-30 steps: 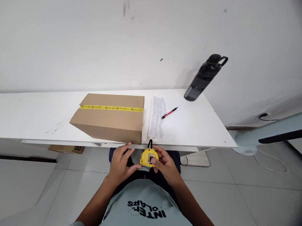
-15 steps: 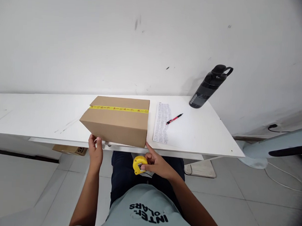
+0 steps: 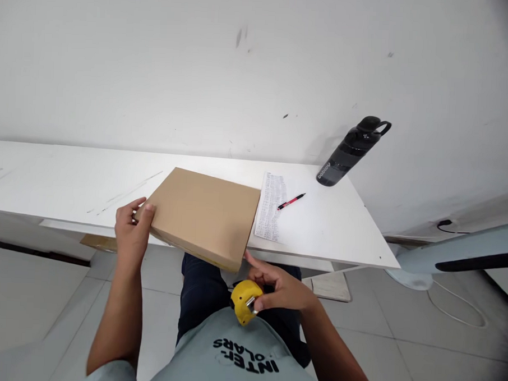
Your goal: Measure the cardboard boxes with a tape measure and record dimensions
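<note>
My left hand (image 3: pixel 131 230) pinches the left end of the cardboard box (image 3: pixel 206 216), thumb on top and fingers folded around its edge. The box sits slanted at the front edge of the table (image 3: pixel 336 233), its near right corner jutting past that edge. My right hand (image 3: pixel 285 288) clasps the yellow tape measure (image 3: pixel 241 295) between thumb and curled fingers, in front of the table; my index finger points out to the box's near right corner, though I cannot tell whether it presses there. A red-and-black pen (image 3: pixel 291 201) lies right of the box, and a black bottle (image 3: pixel 348 152) stands near the table's back right corner.
</note>
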`<state>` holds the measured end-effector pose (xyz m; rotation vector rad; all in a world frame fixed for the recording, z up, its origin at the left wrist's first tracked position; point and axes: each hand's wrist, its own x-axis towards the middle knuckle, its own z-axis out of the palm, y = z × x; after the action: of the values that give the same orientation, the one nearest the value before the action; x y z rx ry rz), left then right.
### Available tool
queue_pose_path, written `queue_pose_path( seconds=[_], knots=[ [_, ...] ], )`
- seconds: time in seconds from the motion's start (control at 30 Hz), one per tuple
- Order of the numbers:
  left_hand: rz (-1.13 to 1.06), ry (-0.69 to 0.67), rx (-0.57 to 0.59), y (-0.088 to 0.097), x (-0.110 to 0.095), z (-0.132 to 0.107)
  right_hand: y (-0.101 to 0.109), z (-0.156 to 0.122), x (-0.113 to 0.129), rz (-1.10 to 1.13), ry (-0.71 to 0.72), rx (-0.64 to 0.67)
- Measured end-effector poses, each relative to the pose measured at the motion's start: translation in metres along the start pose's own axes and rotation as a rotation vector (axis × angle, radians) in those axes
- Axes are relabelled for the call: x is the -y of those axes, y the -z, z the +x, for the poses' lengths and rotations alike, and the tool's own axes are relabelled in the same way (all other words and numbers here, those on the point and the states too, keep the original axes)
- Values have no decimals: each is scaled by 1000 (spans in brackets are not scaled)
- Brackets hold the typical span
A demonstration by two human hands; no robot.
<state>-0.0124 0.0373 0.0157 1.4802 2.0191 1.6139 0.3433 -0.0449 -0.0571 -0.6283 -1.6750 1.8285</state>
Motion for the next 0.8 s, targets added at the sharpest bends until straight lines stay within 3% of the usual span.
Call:
queue_pose_path(
  seconds=[0.17,0.27,0.33,0.43,0.5,0.53,0.6,0.67,0.73,0.8],
  knots=[
    [-352,143,57,-46,14,60,-10,8,5,-38,-59,10],
    [-401,256,-76,-67,17,87,-6,2,5,31,22,-105],
    [-440,310,-165,-69,16,85,-3,-8,3,85,69,-213],
    [-518,365,-176,-57,21,42,1,-23,-2,190,69,-412],
    [-556,371,-139,-44,33,-10,4,-29,-7,289,54,-503],
    [-600,305,-85,-37,41,-39,6,-30,-9,338,49,-518],
    [-553,124,-62,-26,57,-100,11,-25,-12,418,41,-481],
    [-339,-73,17,-20,71,-152,17,-12,-14,458,20,-390],
    [-148,-223,142,-19,80,-187,21,7,-19,463,-15,-313],
    [-83,-273,242,-21,85,-202,21,23,-24,448,-43,-275]
  ],
)
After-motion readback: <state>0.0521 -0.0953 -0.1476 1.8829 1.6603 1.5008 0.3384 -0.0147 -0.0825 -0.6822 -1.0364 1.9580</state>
